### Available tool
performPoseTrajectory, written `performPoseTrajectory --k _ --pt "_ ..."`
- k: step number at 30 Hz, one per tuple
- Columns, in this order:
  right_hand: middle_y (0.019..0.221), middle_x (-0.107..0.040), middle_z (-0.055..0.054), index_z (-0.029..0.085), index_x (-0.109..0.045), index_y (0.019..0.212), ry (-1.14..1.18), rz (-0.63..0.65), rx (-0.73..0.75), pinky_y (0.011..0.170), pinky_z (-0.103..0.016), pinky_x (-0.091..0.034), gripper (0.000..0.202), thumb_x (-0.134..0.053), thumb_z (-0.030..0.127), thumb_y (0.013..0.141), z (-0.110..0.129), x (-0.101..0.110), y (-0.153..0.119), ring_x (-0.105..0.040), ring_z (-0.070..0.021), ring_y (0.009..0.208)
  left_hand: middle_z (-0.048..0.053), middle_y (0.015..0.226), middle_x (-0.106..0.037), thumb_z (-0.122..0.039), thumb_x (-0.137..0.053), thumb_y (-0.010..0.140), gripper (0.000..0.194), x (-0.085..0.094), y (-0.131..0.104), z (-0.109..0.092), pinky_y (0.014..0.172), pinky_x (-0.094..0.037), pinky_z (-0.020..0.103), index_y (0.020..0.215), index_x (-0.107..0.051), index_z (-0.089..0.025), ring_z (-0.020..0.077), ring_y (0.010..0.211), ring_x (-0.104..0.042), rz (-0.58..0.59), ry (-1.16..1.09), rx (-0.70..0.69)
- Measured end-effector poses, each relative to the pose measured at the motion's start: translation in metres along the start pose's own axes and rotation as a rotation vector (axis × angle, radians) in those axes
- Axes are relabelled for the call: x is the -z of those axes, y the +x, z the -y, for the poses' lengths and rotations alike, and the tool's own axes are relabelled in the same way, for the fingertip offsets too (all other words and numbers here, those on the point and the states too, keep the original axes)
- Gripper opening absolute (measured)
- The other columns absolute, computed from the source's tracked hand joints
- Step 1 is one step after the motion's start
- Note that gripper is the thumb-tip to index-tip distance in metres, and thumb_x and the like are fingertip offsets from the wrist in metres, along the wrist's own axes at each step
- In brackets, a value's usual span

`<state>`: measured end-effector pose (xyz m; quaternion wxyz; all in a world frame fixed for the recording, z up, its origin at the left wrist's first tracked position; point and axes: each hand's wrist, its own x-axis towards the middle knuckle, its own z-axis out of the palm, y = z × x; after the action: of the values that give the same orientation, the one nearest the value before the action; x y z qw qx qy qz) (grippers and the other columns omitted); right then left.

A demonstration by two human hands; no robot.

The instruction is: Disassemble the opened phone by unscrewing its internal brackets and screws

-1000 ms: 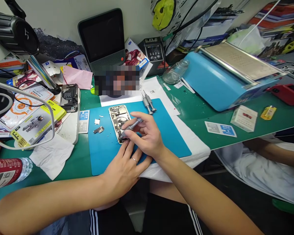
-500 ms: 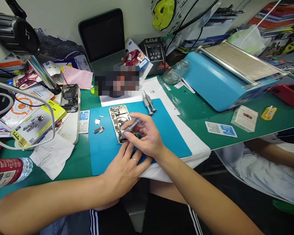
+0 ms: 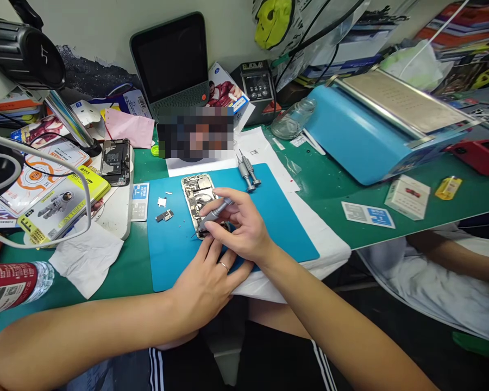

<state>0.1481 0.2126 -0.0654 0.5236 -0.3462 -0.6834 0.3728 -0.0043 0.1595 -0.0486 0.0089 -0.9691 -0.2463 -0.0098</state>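
Your right hand (image 3: 244, 225) grips a screwdriver (image 3: 217, 212) over the opened phone (image 3: 199, 196); your left hand (image 3: 206, 277) lies open at its near end.

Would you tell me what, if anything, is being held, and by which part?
The right hand holds a grey screwdriver by its handle, between thumb and fingers.

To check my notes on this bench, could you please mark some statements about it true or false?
1. The right hand holds a screwdriver over the open phone. True.
2. The left hand has no ring. False: it wears one.
3. The phone lies on a red mat. False: the mat is blue.
4. Two more screwdrivers lie right of the phone. True.
5. The display is lit. False: its screen is dark.
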Motion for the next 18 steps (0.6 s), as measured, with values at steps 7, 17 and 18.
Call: performPoseTrajectory --k 7,17,18 --pt "0.104 -0.070 -0.001 0.030 -0.043 0.140 0.005 0.038 0.006 0.072 -0.025 -0.066 0.050 -0.065 0.021 0.097 -0.0007 -0.0004 -0.0002 -0.072 -0.0113 0.084 0.022 0.151 -0.053 -0.044 -0.070 0.091 0.069 -0.0001 -0.0002 -0.0007 0.119 -0.034 0.060 0.149 -0.046 -0.017 0.0420 0.143 -0.049 -0.003 0.012 -0.005" --pt "0.106 -0.070 -0.002 0.029 -0.043 0.141 -0.025 0.045 -0.012 0.072 -0.024 -0.066 0.049 -0.066 0.022 0.097 -0.0063 -0.0007 -0.0021 -0.072 -0.0107 0.085 0.022 0.152 -0.052 -0.047 -0.072 0.090 0.071 0.0003 0.0003 -0.0005 0.119 -0.034 0.063 0.149 -0.046 -0.017 0.0423 0.142 -0.049 0.014 0.001 -0.002" --pt "0.107 -0.069 -0.002 0.029 -0.043 0.141 -0.025 0.050 -0.014 0.073 -0.025 -0.067 0.050 -0.066 0.022 0.097 -0.0067 -0.0007 -0.0022 -0.073 -0.0108 0.085 0.022 0.152 -0.052 -0.047 -0.073 0.090 0.071 0.0004 0.0004 -0.0005 0.119 -0.034 0.063 0.149 -0.047 -0.017 0.0423 0.142 -0.048 0.015 0.002 -0.002"
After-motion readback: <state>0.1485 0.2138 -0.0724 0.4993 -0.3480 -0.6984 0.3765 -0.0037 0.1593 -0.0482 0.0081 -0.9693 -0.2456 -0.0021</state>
